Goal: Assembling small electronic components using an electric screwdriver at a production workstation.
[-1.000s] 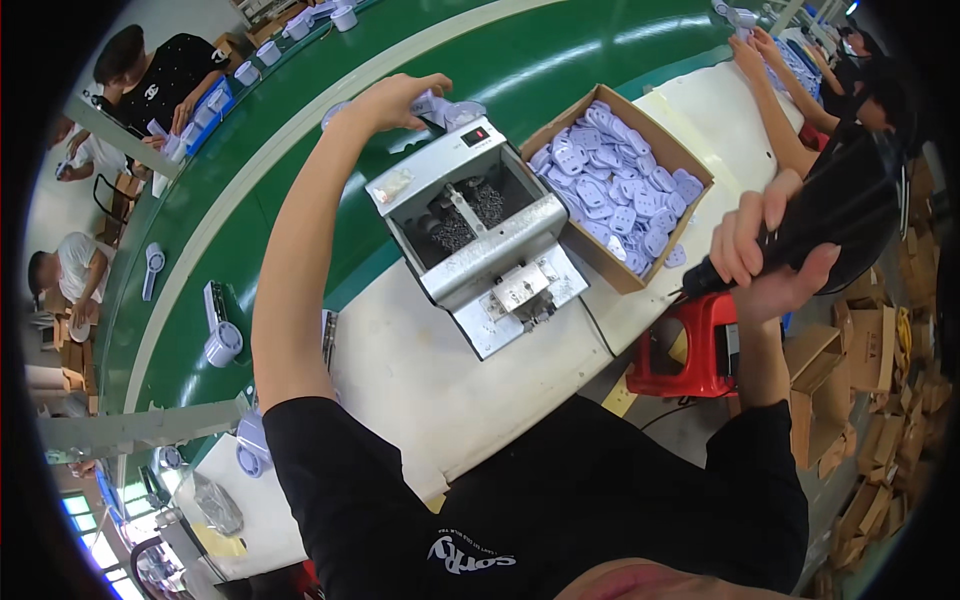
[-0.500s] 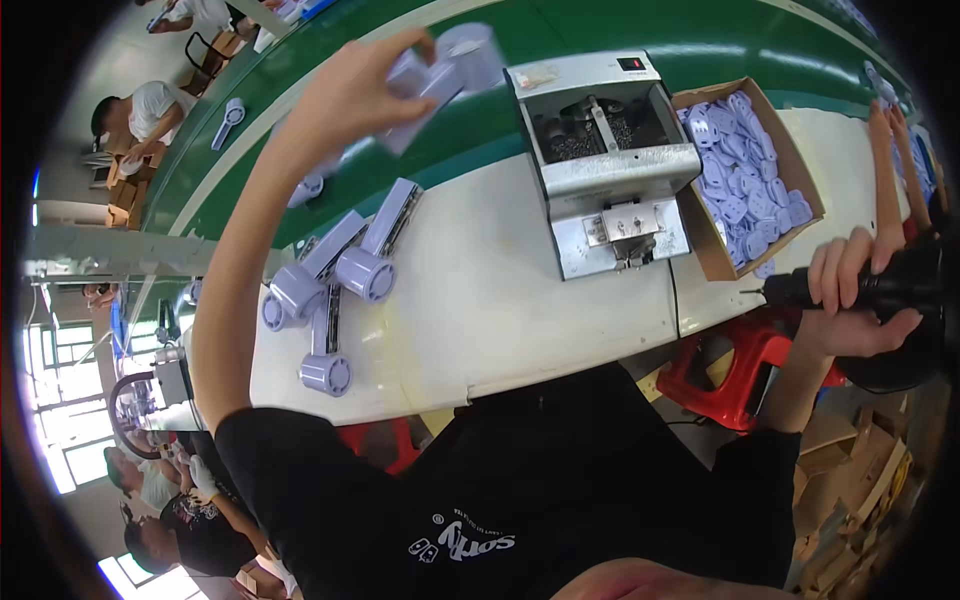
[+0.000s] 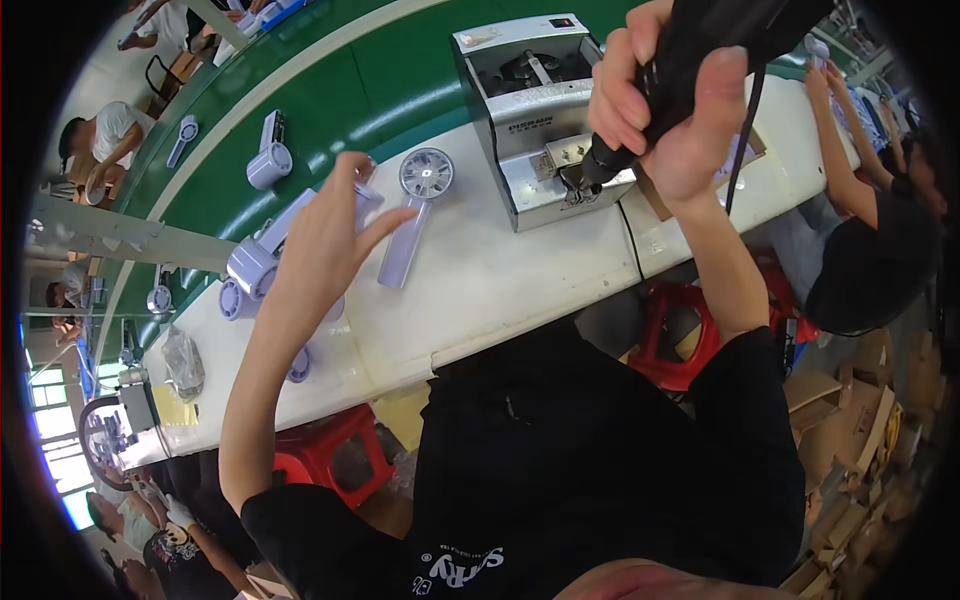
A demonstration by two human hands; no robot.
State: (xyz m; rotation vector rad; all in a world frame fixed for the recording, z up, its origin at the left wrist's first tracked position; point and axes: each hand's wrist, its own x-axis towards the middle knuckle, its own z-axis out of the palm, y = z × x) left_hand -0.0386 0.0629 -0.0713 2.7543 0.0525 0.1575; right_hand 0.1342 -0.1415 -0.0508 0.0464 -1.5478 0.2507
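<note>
My right hand (image 3: 680,110) is wrapped around a black electric screwdriver (image 3: 665,75). The screwdriver's nose comes down at the front block of a silver screw feeder (image 3: 545,125); its tip is hard to make out there. Over the white table, my left hand (image 3: 335,225) has its thumb and fingers apart, with nothing gripped. Just right of its thumb lies a lavender handheld fan (image 3: 428,175), its round blade end facing up and its handle toward me. Under and behind the left hand are several more lavender fan bodies (image 3: 252,268), partly hidden by it.
A green conveyor belt (image 3: 370,90) runs beyond the white table (image 3: 480,290), carrying a lavender fan body (image 3: 269,165). A cardboard box (image 3: 750,150) is mostly hidden behind my right hand. Red stools (image 3: 335,455) stand below the table edge. Another person's arms (image 3: 845,140) work at the right.
My right hand has brought the screwdriver left to the screw feeder. The left hand has let go of a lavender fan body above the belt and come back over the table. The view has shifted.
</note>
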